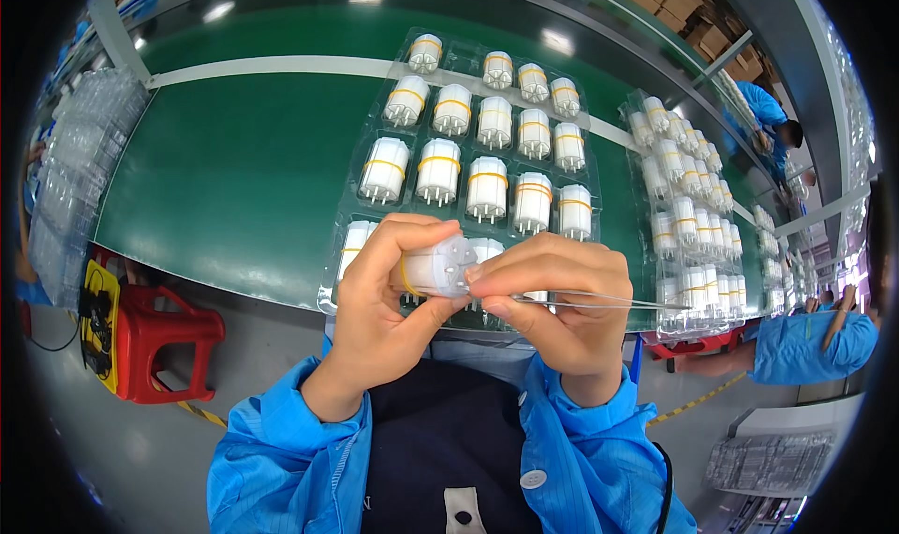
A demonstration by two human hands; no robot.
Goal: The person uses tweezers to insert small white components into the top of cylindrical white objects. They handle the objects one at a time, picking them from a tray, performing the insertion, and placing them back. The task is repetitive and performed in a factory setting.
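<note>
My left hand (379,300) is closed around a white cylindrical plug-like part (426,270), which has an orange band and a pinned end tilted toward the right. At that end, the fingertips of my right hand (567,295) press close to the pins. Thin metal tweezers (655,304) are gripped in the right hand, and their long shanks stick out to the right. My fingers hide most of the working end. Just beyond both hands lies a clear plastic tray (354,185) with rows of similar banded white parts (438,170), pins facing me.
The tray rests on a green conveyor-like bench (225,178). More filled trays (688,225) are at the right. Stacked clear trays (84,173) stand at the far left, above a red stool (173,337). Co-workers in blue (810,347) are on the right.
</note>
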